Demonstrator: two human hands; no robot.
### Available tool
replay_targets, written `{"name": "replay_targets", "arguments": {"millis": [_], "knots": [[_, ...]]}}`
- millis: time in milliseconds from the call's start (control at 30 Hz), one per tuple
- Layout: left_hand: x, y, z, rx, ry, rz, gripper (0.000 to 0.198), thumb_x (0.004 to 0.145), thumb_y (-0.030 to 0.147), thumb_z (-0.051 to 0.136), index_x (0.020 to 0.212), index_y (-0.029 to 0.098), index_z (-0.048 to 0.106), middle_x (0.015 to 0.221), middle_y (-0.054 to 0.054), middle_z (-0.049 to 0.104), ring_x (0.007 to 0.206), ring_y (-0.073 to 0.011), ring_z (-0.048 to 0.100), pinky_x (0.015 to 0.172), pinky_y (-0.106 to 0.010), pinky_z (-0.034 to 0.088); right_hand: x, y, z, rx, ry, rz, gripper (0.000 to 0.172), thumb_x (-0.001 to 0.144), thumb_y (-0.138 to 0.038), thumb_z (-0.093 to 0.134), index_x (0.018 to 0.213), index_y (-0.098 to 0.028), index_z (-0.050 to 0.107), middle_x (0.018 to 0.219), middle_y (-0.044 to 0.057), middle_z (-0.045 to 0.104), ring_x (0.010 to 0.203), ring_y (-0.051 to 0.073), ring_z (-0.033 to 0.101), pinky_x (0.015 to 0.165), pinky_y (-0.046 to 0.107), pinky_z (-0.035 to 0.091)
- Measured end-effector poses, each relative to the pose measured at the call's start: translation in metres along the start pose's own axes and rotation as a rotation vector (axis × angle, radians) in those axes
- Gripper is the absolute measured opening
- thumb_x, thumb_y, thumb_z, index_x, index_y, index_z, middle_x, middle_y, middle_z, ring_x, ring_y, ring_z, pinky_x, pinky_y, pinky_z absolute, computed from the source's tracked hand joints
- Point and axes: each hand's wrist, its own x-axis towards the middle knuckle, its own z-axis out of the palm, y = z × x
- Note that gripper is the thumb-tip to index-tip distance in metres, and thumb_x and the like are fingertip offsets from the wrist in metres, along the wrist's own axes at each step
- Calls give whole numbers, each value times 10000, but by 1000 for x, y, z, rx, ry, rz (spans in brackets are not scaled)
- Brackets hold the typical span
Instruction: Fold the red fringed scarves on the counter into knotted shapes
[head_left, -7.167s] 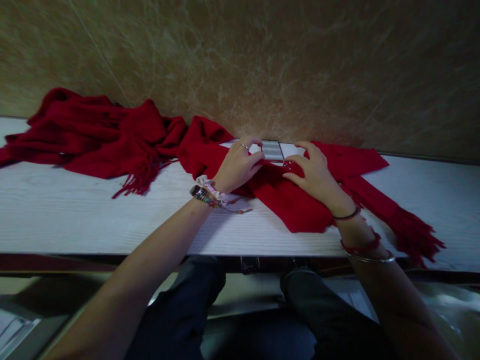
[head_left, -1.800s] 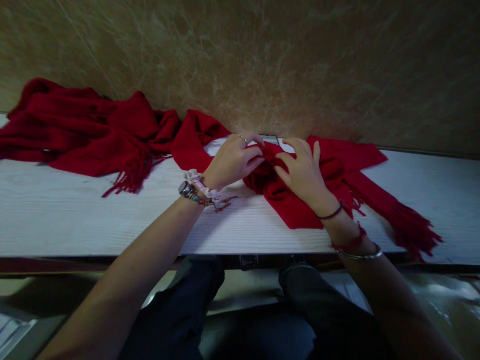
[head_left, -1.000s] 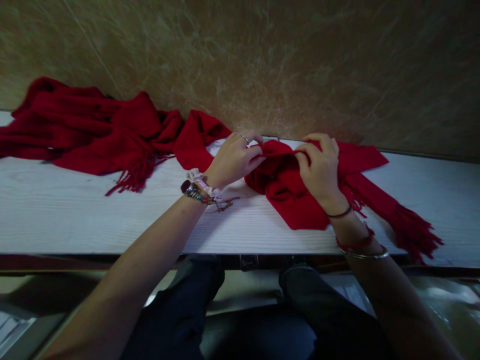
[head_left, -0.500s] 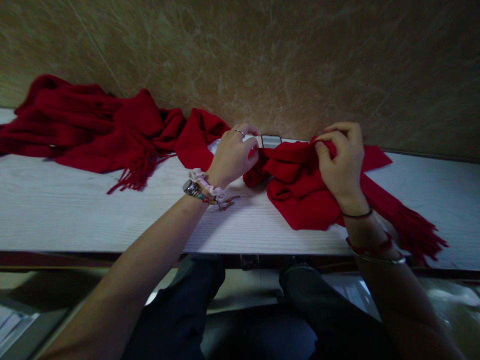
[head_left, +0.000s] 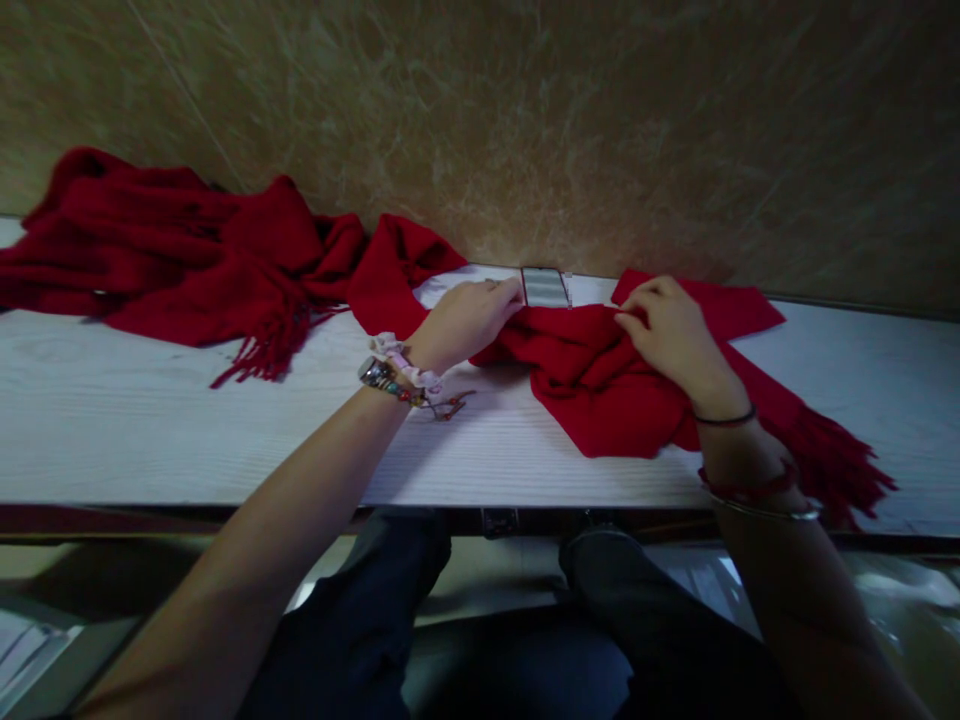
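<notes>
A red fringed scarf (head_left: 600, 400) lies bunched on the white wood-grain tabletop, its tasselled end out to the right. My left hand (head_left: 469, 318) is closed on the scarf's upper edge at the left, with thumb and fingers together. Farther right along the same edge, my right hand (head_left: 667, 335) pinches the cloth between thumb and fingertips. Between the two hands the edge runs fairly straight. Part of the scarf is hidden under my right hand and wrist.
More red fringed cloth (head_left: 195, 250) lies heaped at the left, reaching toward my left hand. A phone (head_left: 545, 287) lies behind the scarf against the brown marbled wall (head_left: 525, 130). The white tabletop (head_left: 187, 430) ends just before my legs.
Both hands have come down and slightly nearer me, lowering the scarf's upper edge. More of the phone shows behind it. My left fingers have closed together on the cloth.
</notes>
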Motion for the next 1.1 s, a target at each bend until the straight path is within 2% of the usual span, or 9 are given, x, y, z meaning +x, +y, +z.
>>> {"name": "replay_targets", "arguments": {"millis": [67,133,200,267,467,633,733,900,1100], "knots": [[0,-1,1,9,-26,-10,172,898,229,413,946,130,546,804,-64,611,757,-189,586,647,-267,410,-2,5,7,2,-51,12,167,790,-244,465,727,-173,602,876,91,562,847,224,544,767,430,456],[0,-2,0,8,-61,-6,167,891,228,425,944,140,557,812,-56,616,760,-180,589,640,-251,405,-2,6,8,38,0,-6,174,787,-232,453,768,-175,616,930,101,555,892,230,541,794,433,447],[-2,-3,-1,34,-178,31,157,882,226,434,899,155,573,767,-38,616,706,-168,590,603,-237,394,0,2,3,88,42,-57,184,791,-233,453,839,-182,623,1001,108,539,968,240,527,838,437,426],[-3,-2,-1,62,-245,45,172,883,233,423,878,163,581,743,-29,613,672,-164,588,579,-232,386,1,-8,-1,119,15,-115,209,797,-266,469,935,-198,611,1081,112,520,1046,256,496,880,458,396],[-1,7,-5,-34,51,35,191,900,243,403,933,139,560,795,-54,610,749,-175,583,636,-252,407,-3,-34,3,105,-141,-204,353,808,-360,488,1124,-211,534,1252,129,451,1173,283,399,940,505,327],[-1,10,-6,1,93,85,188,902,242,406,918,141,563,767,-49,601,721,-171,573,626,-259,402,-3,-36,4,187,-110,-212,176,810,-281,495,914,-195,607,1150,113,516,1101,252,468,918,448,361],[-2,9,-6,-7,115,77,183,904,232,400,920,143,560,788,-50,602,736,-167,570,644,-262,404,0,-37,-1,278,-72,-190,98,788,-258,524,823,-195,591,1042,95,554,1006,229,520,872,417,397],[-2,10,-6,19,109,117,188,906,233,401,923,140,563,773,-51,602,718,-165,569,629,-255,399,2,-39,-3,422,-86,-210,93,755,-279,573,767,-201,525,873,55,587,887,201,546,797,365,433],[-1,10,-5,51,110,148,194,906,235,406,909,134,571,750,-43,598,700,-162,564,622,-251,389,2,-37,0,472,-81,-136,107,728,-218,584,710,-205,479,768,25,590,771,184,559,730,347,443]]}}
